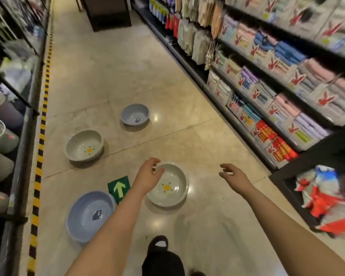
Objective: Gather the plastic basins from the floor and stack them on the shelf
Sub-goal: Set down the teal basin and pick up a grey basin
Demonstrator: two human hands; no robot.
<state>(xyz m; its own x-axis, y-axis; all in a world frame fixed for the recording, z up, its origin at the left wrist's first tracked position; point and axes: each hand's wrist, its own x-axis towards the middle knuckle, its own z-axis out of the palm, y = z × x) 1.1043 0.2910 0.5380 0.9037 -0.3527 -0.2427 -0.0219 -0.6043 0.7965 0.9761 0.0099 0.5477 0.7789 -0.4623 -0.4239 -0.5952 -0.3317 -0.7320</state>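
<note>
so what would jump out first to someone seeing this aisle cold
Four plastic basins sit scattered on the shiny floor: a grey basin with a yellow flower print nearest the hands, a blue basin at lower left, a second grey basin and a smaller blue basin further up the aisle. Both bare arms stretch forward, the left hand over the near grey basin's rim and the right hand open beside it, holding nothing.

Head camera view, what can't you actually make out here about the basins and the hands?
- Near grey basin: the left hand covers its far-left rim, so contact cannot be told.
- Near blue basin: the left forearm overlaps its right rim; the label inside is too small to read.
- Far blue basin: its label is also too small.
- Left shelf: motion blur hides where stacking goes.
</note>
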